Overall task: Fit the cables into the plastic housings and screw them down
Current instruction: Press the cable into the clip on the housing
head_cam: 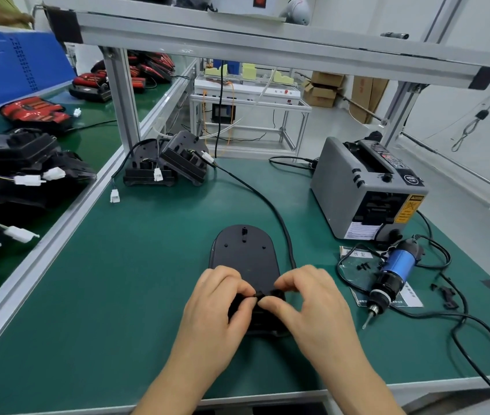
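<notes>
Green mat [135, 280] bears flat black housing [245, 256]; both hands pinch cable [270, 205].

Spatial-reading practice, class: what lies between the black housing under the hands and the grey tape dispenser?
Head view: a black cable crossing the bare green mat.

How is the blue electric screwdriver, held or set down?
Set down: the blue electric screwdriver lies on its side on the green bench mat, untouched; the left hand and right hand pinch at the black plastic housing.
</notes>
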Motion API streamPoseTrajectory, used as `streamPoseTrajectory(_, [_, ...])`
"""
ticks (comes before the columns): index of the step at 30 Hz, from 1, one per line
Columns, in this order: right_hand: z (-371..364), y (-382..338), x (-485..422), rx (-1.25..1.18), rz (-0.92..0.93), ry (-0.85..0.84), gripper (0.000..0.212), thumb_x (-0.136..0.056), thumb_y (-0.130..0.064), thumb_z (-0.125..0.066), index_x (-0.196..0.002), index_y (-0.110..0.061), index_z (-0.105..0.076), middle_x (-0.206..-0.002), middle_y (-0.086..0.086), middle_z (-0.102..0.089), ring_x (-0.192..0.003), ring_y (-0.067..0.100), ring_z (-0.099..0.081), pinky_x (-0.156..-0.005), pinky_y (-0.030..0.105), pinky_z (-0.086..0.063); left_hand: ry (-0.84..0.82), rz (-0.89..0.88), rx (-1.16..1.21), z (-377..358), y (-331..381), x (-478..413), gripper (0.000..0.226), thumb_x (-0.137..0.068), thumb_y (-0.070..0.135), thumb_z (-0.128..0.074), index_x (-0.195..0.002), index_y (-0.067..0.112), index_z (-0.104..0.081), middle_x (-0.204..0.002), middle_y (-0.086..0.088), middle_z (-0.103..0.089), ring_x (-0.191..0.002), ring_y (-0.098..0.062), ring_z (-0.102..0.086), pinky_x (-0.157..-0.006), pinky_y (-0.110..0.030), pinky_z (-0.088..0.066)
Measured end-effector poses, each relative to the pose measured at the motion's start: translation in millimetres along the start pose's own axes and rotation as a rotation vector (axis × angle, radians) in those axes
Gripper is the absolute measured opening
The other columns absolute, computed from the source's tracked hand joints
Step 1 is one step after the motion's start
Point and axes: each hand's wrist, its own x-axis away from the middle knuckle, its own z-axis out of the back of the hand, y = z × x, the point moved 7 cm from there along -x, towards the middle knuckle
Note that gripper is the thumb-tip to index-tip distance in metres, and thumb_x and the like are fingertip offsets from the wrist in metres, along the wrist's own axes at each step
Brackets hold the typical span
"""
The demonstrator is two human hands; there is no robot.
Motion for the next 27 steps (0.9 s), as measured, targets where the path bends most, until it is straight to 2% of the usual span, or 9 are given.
streamPoseTrajectory(3, [4,-5,-6,-0.006,0.076,0.033,0.028,-0.065,-0.048,-0.074,-0.077,-0.023,-0.069,-0.083,-0.015,-0.059,-0.088,0.014,-0.052,-0.077,0.034,-0.044,0.008,-0.017,0.018,0,0,0,0.009,-0.084,0.025,-0.056,-0.08,0.018,-0.061,-0.087,0.016,-0.051,-0.084,-0.005,-0.047,-0.073,-0.019,-0.039])
streamPoseTrajectory(5, [3,-6,-9,-0.037,0.094,0.008,0.024,-0.064,-0.043,-0.078,-0.074,-0.022,-0.071,-0.079,-0.017,-0.059,-0.088,0.015,-0.051,-0.078,0.041,-0.045,0.001,-0.023,0.023,-1,-1,-1,0.002,-0.082,0.018,-0.062,-0.08,0.018,-0.062,-0.087,0.016,-0.051,-0.085,-0.005,-0.047,-0.074,-0.017,-0.039])
streamPoseTrajectory(7, [-2,-5,-12,-0.085,0.102,-0.043,0.02,-0.066,-0.037,-0.081,-0.075,-0.022,-0.071,-0.078,-0.022,-0.056,-0.091,0.013,-0.049,-0.082,0.04,-0.044,-0.041,0.003,0.042,-1,-3,-2,0.004,-0.08,0.016,-0.064,-0.08,0.02,-0.062,-0.087,0.017,-0.052,-0.086,-0.005,-0.049,-0.076,-0.016,-0.038])
streamPoseTrajectory(10, [-5,-1,-12,-0.154,0.092,-0.11,0.014,-0.073,-0.03,-0.08,-0.079,-0.023,-0.071,-0.079,-0.027,-0.056,-0.097,0.001,-0.044,-0.087,0.031,-0.041,-0.171,0.097,0.148,1,-11,-10,0.008,-0.086,0.023,-0.06,-0.079,0.024,-0.064,-0.088,0.017,-0.054,-0.091,-0.008,-0.053,-0.077,-0.012,-0.038])
streamPoseTrajectory(13, [-5,2,-11,-0.177,0.076,-0.112,0.007,-0.077,-0.024,-0.077,-0.08,-0.023,-0.071,-0.079,-0.028,-0.057,-0.099,-0.003,-0.043,-0.088,0.027,-0.04,-0.312,0.206,0.155,3,-21,-23,0.016,-0.094,0.025,-0.055,-0.084,0.031,-0.066,-0.091,0.017,-0.058,-0.095,0.001,-0.055,-0.082,-0.011,-0.038])
streamPoseTrajectory(15, [-3,2,-10,-0.195,0.066,-0.101,0.007,-0.077,-0.021,-0.077,-0.079,-0.022,-0.071,-0.078,-0.028,-0.057,-0.099,-0.001,-0.044,-0.088,0.03,-0.04,-0.449,0.255,0.041,-4,-25,-31,0.018,-0.094,0.034,-0.05,-0.084,0.036,-0.065,-0.092,0.016,-0.057,-0.094,0.004,-0.053,-0.087,-0.016,-0.041])
streamPoseTrajectory(18, [-2,-1,-8,-0.205,0.075,-0.092,0.006,-0.077,-0.018,-0.077,-0.08,-0.02,-0.072,-0.078,-0.029,-0.056,-0.097,0.006,-0.047,-0.088,0.036,-0.041,-0.584,0.326,-0.059,-14,-26,-42,0.026,-0.09,0.046,-0.05,-0.083,0.028,-0.067,-0.092,0.011,-0.057,-0.09,-0.002,-0.056,-0.087,-0.028,-0.045])
streamPoseTrajectory(22, [-2,-1,-9,-0.197,0.06,-0.122,0.006,-0.078,-0.022,-0.076,-0.082,-0.02,-0.072,-0.078,-0.029,-0.054,-0.098,0.01,-0.047,-0.091,0.038,-0.039,-0.645,0.387,0.03,-19,-26,-51,0.019,-0.083,0.041,-0.065,-0.068,0.03,-0.067,-0.074,0.017,-0.066,-0.073,0.003,-0.059,-0.07,-0.017,-0.046])
streamPoseTrajectory(27, [-3,1,-10,-0.185,0.068,-0.147,0.006,-0.08,-0.026,-0.074,-0.083,-0.022,-0.072,-0.079,-0.029,-0.052,-0.1,0.01,-0.045,-0.092,0.036,-0.037,-0.668,0.465,0.104,-20,-29,-54,0.023,-0.078,0.042,-0.071,-0.062,0.026,-0.068,-0.065,0.014,-0.067,-0.07,-0.001,-0.061,-0.069,-0.023,-0.046])
